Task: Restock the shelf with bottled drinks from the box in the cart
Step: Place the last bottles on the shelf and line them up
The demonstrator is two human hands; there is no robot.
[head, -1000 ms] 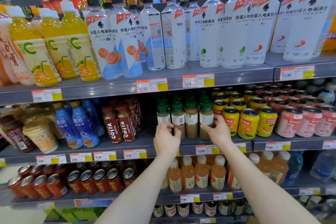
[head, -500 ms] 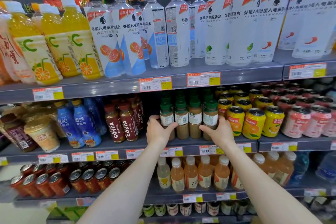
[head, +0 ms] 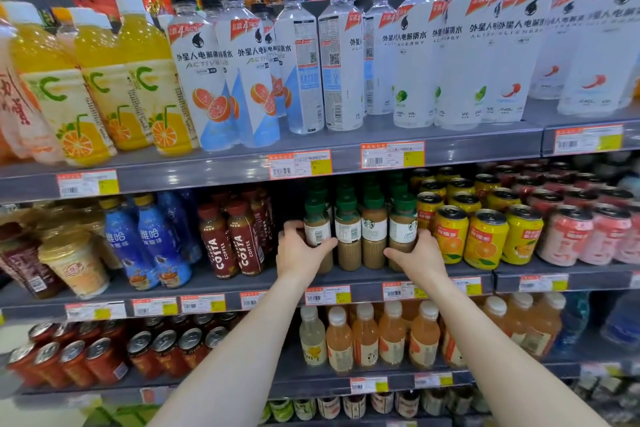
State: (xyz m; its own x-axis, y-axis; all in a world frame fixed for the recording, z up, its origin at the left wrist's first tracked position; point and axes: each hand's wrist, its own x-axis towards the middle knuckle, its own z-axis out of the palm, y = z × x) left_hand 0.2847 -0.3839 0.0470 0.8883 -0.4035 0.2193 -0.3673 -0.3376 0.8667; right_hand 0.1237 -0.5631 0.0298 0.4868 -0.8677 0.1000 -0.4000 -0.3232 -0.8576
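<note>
Several green-capped coffee bottles stand in a front row on the grey middle shelf, with more behind them. My left hand wraps the leftmost bottle of the row from its left side. My right hand cups the rightmost bottle from the right and below. Both hands bracket the row between them. The box and the cart are out of view.
Red Costa coffee bottles stand just left of my left hand; yellow orange-drink cans sit just right of my right hand. Tall white electrolyte bottles fill the shelf above. Pale juice bottles line the shelf below.
Both hands have slid apart and up from the shelf's front to the outer sides of the green-capped row. The view has shifted slightly down and left.
</note>
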